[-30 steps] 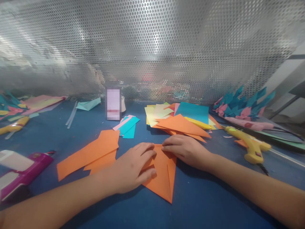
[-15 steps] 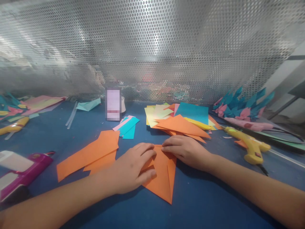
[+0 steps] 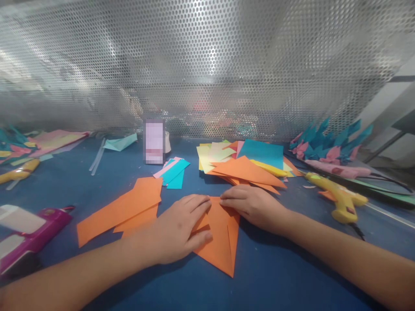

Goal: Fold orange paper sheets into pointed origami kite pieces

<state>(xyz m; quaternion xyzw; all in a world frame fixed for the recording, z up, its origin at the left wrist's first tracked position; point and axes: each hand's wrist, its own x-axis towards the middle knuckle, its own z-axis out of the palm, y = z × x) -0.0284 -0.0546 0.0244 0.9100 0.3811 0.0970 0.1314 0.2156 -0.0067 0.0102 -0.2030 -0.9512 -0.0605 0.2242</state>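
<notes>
A folded piece of orange paper (image 3: 218, 242) lies on the blue table in front of me, its point towards me. My left hand (image 3: 184, 222) holds the paper's left side, fingertips near the top edge and thumb lower down on the sheet. At the top right corner, the bent fingers of my right hand (image 3: 253, 205) grip the paper; the thumb is hidden. A loose flap shows under the left fingers. To the left, partly behind my left forearm, lie orange paper pieces (image 3: 129, 209). Beyond my right hand is a pile of folded orange paper (image 3: 246, 170).
A yellow glue gun (image 3: 343, 201) lies at right, near blue and pink paper shapes (image 3: 333, 142). At left are a magenta-and-white tool (image 3: 39, 226) and another yellow glue gun (image 3: 22, 169). Blue strips (image 3: 175, 172) lie before a blurred upright phone-like object (image 3: 154, 142). Perforated metal (image 3: 207, 65) stands behind.
Almost nothing differs. Both hands stay on the orange paper in the same place, with at most a very slight shift of the fingers.
</notes>
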